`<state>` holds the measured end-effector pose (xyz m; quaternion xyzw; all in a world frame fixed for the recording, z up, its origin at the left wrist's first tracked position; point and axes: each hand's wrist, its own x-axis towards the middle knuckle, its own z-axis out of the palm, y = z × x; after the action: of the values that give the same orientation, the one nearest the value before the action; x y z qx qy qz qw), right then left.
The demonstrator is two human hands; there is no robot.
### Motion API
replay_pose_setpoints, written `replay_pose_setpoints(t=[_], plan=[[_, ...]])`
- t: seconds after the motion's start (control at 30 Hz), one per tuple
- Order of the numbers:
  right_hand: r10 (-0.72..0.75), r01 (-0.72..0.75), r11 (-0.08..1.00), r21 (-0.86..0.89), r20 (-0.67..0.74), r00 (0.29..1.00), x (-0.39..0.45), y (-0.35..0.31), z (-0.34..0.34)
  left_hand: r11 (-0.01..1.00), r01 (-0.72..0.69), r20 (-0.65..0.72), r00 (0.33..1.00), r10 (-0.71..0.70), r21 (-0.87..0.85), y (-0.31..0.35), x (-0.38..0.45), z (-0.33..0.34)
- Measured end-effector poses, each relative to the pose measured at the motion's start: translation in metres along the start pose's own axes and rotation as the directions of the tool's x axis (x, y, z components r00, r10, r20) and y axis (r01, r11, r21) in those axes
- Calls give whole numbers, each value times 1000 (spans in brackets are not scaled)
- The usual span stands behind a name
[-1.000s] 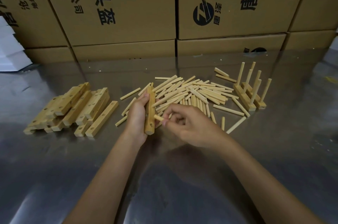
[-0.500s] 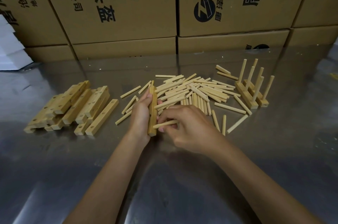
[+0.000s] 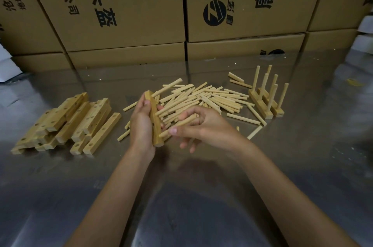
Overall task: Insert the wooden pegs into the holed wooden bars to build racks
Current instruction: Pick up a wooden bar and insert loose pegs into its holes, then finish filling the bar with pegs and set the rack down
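Left hand [image 3: 141, 125] grips holed wooden bar [image 3: 155, 121], bar held on end, tilted, above steel table [image 3: 201, 196]. Right hand [image 3: 203, 127] pinches wooden peg [image 3: 177, 126] between thumb and forefinger, peg tip at bar's lower face, remaining fingers loosely spread. Loose peg pile [image 3: 212, 99] just behind bar. Stack of holed bars [image 3: 66, 123] left of bar, well apart. Two finished racks [image 3: 266, 103] with upright pegs right of peg pile. Cardboard boxes [image 3: 131, 14] behind pile.
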<state>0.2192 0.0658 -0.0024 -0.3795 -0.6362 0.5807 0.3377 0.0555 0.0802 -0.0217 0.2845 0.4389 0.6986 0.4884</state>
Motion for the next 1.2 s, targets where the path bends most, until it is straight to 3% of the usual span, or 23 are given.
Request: replay_pose_setpoints(t=[0.1, 0.2, 0.27, 0.4, 0.57, 0.7, 0.77, 0.83, 0.9, 0.97, 1.07, 1.2], plan=[[26, -27, 983, -180, -5, 1000, -1, 9, 11, 998, -54, -39, 998, 54, -15, -2, -5, 4], [-111, 111, 990, -86, 3, 994, 0, 12, 21, 997, -59, 23, 998, 60, -40, -6, -9, 10], [-138, 129, 988, -85, -115, 984, 1, 10, 18, 997, -56, 72, 996, 59, -49, -6, -8, 12], [-166, 52, 954, -294, -378, 911, -3, 11, -9, 994, -40, 192, 981, 21, 98, -5, -9, 9], [-245, -178, 818, -548, -611, 753, -28, 13, -81, 957, -39, 146, 989, -3, 289, -9, -14, 9], [-188, -416, 679, -606, -690, 699, -42, 28, -124, 901, -140, 193, 979, 64, 412, -14, -21, 14], [-189, -425, 661, -618, -686, 703, -46, 34, -132, 759, -315, 299, 940, 165, 571, -20, -27, 18], [-207, -415, 673, -613, -694, 690, -47, 37, -137, 518, -504, 468, 858, 209, 691, -30, -31, 31], [-229, -398, 693, -601, -707, 669, -46, 38, -138, 261, -639, 619, 768, 164, 723, -42, -30, 57], [-252, -376, 710, -595, -714, 653, -45, 38, -140, 74, -695, 692, 719, 71, 715, -55, -24, 94], [-293, -344, 721, -601, -715, 635, -44, 40, -140, -93, -669, 663, 744, -89, 738, -77, -9, 149], [-277, -337, 754, -563, -739, 615, -41, 45, -143, -127, -619, 587, 780, -217, 775, -102, 19, 194]])
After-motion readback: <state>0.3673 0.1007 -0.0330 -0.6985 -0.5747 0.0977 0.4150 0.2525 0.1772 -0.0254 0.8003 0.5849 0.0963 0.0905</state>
